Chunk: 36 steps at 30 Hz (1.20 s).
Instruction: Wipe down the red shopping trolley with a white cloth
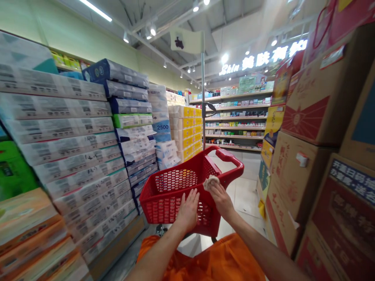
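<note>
A red plastic shopping cart point(209, 210) with honeycomb-patterned sides stands in front of me, its handle point(238, 162) at the right end. My left hand point(188, 210) rests against the near side wall, fingers stretched out and holding nothing. A crumpled off-white cloth point(210, 182) is in my right hand point(222, 198), pressed on the cart's near top rim below the handle. Part of the cloth is hidden under the fingers. From the cart's far side rises a grey pole point(203, 74) carrying a pale flag point(186, 41).
Tall stacks of wrapped paper packs point(84, 134) line the left side. Cardboard boxes point(304, 101) are piled along the right. Behind the cart, shelves point(234, 128) hold many small products. Pale tiled floor point(246, 199) shows between cart and boxes.
</note>
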{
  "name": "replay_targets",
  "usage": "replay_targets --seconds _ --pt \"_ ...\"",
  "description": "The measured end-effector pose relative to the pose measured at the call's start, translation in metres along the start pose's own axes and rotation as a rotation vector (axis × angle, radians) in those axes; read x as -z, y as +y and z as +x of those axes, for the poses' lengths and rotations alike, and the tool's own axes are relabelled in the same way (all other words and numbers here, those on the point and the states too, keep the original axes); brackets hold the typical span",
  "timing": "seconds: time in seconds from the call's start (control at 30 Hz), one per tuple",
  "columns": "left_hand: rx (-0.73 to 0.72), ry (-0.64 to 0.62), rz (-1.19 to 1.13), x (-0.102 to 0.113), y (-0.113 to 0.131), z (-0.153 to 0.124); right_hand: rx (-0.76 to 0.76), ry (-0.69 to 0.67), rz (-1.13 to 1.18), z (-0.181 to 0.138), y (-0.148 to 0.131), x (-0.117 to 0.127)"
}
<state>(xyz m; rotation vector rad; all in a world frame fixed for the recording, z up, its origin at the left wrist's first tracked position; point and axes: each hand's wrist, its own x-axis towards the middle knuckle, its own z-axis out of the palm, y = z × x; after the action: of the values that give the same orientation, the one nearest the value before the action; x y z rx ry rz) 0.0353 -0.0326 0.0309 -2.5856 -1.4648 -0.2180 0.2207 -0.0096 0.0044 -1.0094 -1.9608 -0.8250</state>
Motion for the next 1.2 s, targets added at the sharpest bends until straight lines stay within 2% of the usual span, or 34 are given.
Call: replay_targets --seconds 0.13,0.3,0.37,0.5,0.57,0.63,0.73,0.8,1.0,1.07,1.17,1.2 --pt "-0.025 0.030 -0.013 -0.001 0.005 0.003 0.048 -0.057 0.032 -0.029 -0.006 -0.005" --pt "-0.047 0.057 -0.021 0.001 0.014 0.010 -0.087 0.077 0.014 -0.001 0.019 0.024" --pt "-0.062 0.068 -0.021 0.001 0.019 0.013 -0.111 0.106 -0.013 -0.002 0.028 0.029" --pt "-0.095 0.079 -0.037 -0.003 0.023 0.015 -0.002 0.004 0.004 -0.042 0.022 0.021" --pt "-0.098 0.080 -0.041 -0.005 0.023 0.017 0.010 -0.024 0.017 -0.051 0.020 0.022" --pt "-0.097 0.082 -0.040 -0.005 0.024 0.018 -0.046 0.011 0.011 -0.039 0.030 0.033" --pt "-0.101 0.090 -0.040 -0.002 0.027 0.021 -0.192 0.110 -0.054 -0.004 0.057 0.051" --pt "-0.105 0.095 -0.037 0.001 0.029 0.022 -0.236 0.123 -0.103 0.003 0.069 0.053" --pt "-0.102 0.103 -0.036 0.002 0.028 0.022 -0.048 -0.021 -0.030 -0.050 0.047 0.033" --pt "-0.092 0.099 -0.032 0.002 0.024 0.023 -0.104 0.016 -0.022 -0.041 0.055 0.043" --pt "-0.032 0.104 -0.025 0.004 0.014 0.026 -0.263 0.102 -0.071 0.003 0.088 0.068" --pt "0.010 0.101 -0.023 0.004 0.009 0.026 -0.310 0.080 -0.095 0.019 0.097 0.073"
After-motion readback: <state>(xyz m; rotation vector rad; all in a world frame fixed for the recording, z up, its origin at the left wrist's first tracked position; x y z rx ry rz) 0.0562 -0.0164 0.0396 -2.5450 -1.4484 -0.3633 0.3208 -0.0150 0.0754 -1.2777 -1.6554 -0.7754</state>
